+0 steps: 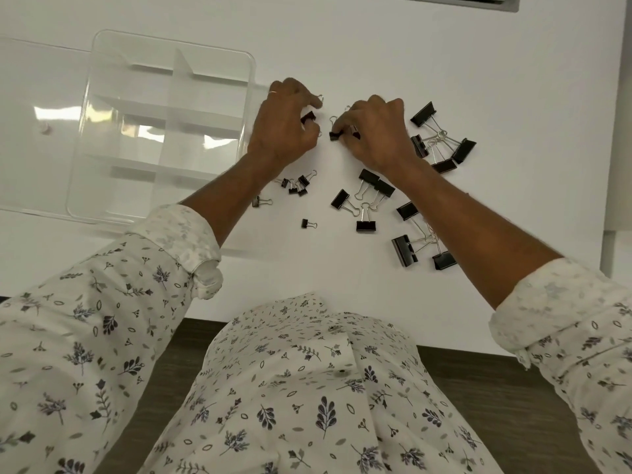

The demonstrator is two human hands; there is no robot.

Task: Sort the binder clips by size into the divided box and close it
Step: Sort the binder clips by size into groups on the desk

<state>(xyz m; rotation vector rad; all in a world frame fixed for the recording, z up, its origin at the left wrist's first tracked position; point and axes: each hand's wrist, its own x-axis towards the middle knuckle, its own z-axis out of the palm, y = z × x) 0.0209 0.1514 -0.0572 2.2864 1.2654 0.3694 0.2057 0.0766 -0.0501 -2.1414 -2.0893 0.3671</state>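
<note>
A clear divided box [102, 186] stands open on the white table at the left, its compartments holding nothing, its lid [30, 97] lying flat to its left. My left hand [285, 126] pinches a small black binder clip [308, 117] just right of the box. My right hand [374, 136] pinches another small clip [336, 135] beside it. Several tiny clips [295, 186] lie under my left forearm. Medium clips [367, 196] sit in the middle. Large clips [441, 138] lie at the right, with more [405, 249] near my right forearm.
The table's front edge [444, 348] runs just above my lap, with dark floor below. A grey panel edge [620, 131] borders the table on the right. Bare tabletop lies beyond the hands.
</note>
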